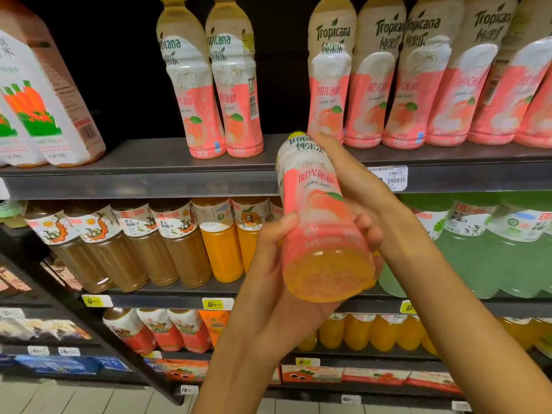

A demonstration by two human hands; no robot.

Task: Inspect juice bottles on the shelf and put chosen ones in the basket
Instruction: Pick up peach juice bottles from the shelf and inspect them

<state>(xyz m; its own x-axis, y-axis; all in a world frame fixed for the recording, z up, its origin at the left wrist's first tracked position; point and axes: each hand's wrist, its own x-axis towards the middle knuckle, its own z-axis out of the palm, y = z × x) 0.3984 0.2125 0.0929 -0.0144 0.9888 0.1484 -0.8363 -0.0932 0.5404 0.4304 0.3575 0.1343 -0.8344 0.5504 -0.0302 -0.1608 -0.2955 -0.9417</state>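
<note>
Both hands are on one peach juice bottle [316,216], held out in front of the shelf [143,177], tilted so its round, translucent orange base faces the camera. The left hand [277,264] wraps the lower body from below, thumb curled across the glossy pink sleeve. The right hand [355,186] lies along the far side, fingers reaching up to the yellow cap. The plastic is smooth and waisted, the label shiny. Behind it, more peach bottles [367,85] stand upright, packed shoulder to shoulder near the grey metal shelf edge, with a dark open gap beside the left-hand pair [212,94].
</note>
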